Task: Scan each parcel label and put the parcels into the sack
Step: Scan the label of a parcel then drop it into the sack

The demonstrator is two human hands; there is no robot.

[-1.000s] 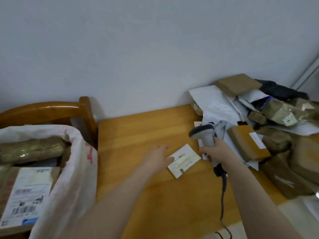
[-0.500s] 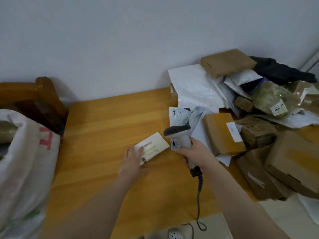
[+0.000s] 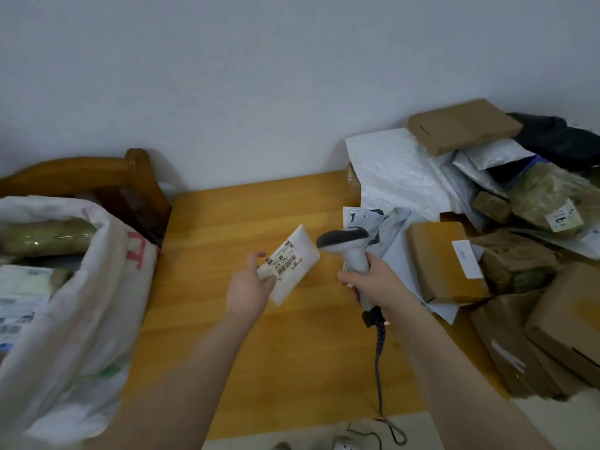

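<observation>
**Holding a small parcel up for scanning**

Head view: the left hand (image 3: 250, 289) grips the small white parcel (image 3: 293, 264) by its lower end, fingers curled round it. The parcel is near the centre of the view, raised off the table (image 3: 292, 352), label up. It is probably light and soft, a slim mailer that would bend, so holding that end clear of the barcode suits it. At 3 o'clock from the parcel, the right hand (image 3: 376, 280) has its fingers wrapped round the scanner (image 3: 347, 245), whose head is just beside the label. The table is smooth yellow wood. The sack (image 3: 97, 303) gapes at 9 o'clock, partly filled. A heap of parcels (image 3: 487, 254) crowds 3 o'clock, and a plain wall (image 3: 259, 76) stands at 12.
</observation>
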